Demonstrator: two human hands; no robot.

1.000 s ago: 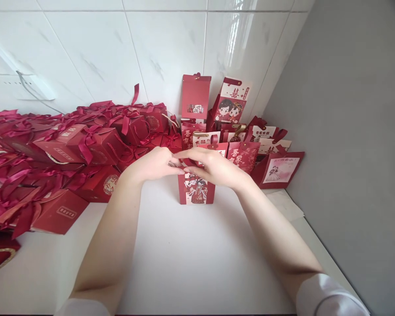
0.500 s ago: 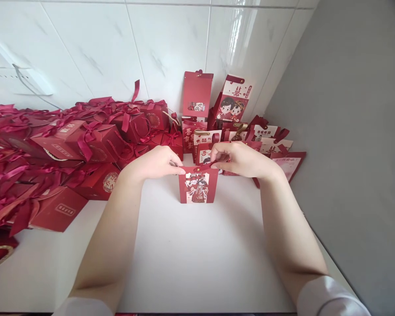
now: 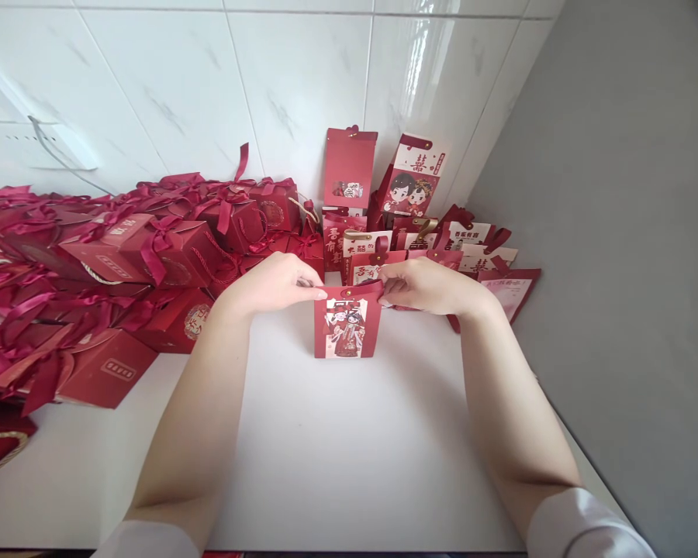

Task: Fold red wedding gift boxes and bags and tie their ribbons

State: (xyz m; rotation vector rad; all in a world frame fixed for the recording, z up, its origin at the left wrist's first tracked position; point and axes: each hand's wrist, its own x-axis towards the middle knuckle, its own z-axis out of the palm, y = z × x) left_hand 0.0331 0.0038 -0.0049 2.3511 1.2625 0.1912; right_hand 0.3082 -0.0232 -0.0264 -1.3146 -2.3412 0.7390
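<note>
White tiles point(image 3: 302, 70) with faint grey veining fill the top of the frame, behind a white bench point(image 3: 349, 457). At the centre of the frame a red gift box point(image 3: 349, 333) stands upright on the bench, its front showing printed figures on a pale panel. A dark red strap point(image 3: 368, 291) lies along its top edge beside a small gold stud point(image 3: 348, 293).

The person's left hand point(image 3: 276, 285) comes in from the left, its grip pinching the box's top left corner between thumb and fingers. The right hand point(image 3: 427, 285) is at the top right corner, its grip pressed together around the strap's end; whether it also takes in the card edge cannot be told.

Just behind the hands, standing boxes point(image 3: 368, 245) in red and white crowd right of centre. Above them, a plain red box point(image 3: 349, 159) and a box with two cartoon faces point(image 3: 410, 190) rise against the tiles. Across the left of the frame lies a heap of ribbon-tied red boxes point(image 3: 101, 372), and a cable point(image 3: 52, 151) hangs at upper left. A grey panel point(image 3: 616, 232) fills the right side, and pale sleeves point(image 3: 145, 539) show at the bottom.
</note>
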